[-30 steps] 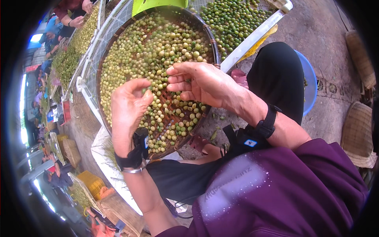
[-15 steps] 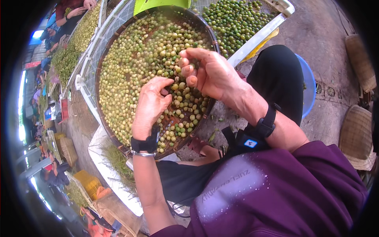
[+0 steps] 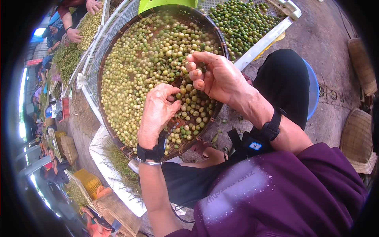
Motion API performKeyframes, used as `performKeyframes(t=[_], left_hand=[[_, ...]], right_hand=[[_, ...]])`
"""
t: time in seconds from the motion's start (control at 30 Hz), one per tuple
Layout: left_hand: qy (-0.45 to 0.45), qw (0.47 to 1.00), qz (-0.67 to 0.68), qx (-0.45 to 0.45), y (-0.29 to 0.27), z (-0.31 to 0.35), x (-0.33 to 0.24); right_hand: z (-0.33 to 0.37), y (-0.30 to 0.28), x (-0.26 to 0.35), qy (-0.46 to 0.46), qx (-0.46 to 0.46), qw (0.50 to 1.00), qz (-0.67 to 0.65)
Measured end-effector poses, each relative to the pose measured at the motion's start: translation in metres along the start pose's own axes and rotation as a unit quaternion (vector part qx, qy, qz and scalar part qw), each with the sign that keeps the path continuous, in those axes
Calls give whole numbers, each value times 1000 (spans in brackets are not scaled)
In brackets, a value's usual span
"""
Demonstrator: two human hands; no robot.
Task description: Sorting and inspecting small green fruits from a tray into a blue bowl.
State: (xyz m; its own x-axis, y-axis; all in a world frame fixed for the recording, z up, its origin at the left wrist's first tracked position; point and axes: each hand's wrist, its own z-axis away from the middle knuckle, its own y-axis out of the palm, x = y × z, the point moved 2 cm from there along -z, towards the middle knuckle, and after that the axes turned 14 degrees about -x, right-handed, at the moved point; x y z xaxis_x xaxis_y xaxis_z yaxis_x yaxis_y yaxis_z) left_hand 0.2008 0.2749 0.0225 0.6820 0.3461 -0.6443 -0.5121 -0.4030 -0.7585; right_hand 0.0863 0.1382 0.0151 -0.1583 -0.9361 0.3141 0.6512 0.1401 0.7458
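A round, dark-rimmed woven basket (image 3: 223, 41) lies before me, filled with small round yellow-green fruits (image 3: 132, 89). Over its right-hand half is my left hand (image 3: 158, 110), thumb and fingertips drawn together just above the fruits; what they pinch, if anything, is hidden. My right hand (image 3: 219, 77) is close by, farther right, its fingers curled in toward the palm. I cannot make out what lies inside that curl. Between and below the hands, larger yellowish fruits (image 3: 193, 100) sit on a patch where the brown basket bottom shows.
Behind the basket, a white plastic tray (image 3: 272, 37) carries darker green fruits (image 3: 241, 27). A bright green scoop-like piece (image 3: 167, 4) touches the far rim. A blue basin (image 3: 313, 89) stands beyond my right knee. At upper left, another person's hand (image 3: 74, 34) is over a fruit-laden tray.
The view has shifted slightly, so the basket and both hands appear a little right and lower. My hands keep nearly the same poses. The other person's hand at upper left has reached down.
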Motion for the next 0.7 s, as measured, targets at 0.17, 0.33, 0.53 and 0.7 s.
performKeyframes(t=[0.17,0.33,0.53,0.7], left_hand=[[13,998,-64,-1,3,2,-1],[73,991,-113,-9,13,-1,1],[13,994,-105,21,17,-18,10],[-144,989,12,-8,-12,-12,5]], right_hand=[[1,-1,-4,0,-24,999,28],[-12,-14,-10,-43,19,997,68],[-1,-2,-7,-26,-14,998,61],[-7,0,-10,-26,-2,994,103]])
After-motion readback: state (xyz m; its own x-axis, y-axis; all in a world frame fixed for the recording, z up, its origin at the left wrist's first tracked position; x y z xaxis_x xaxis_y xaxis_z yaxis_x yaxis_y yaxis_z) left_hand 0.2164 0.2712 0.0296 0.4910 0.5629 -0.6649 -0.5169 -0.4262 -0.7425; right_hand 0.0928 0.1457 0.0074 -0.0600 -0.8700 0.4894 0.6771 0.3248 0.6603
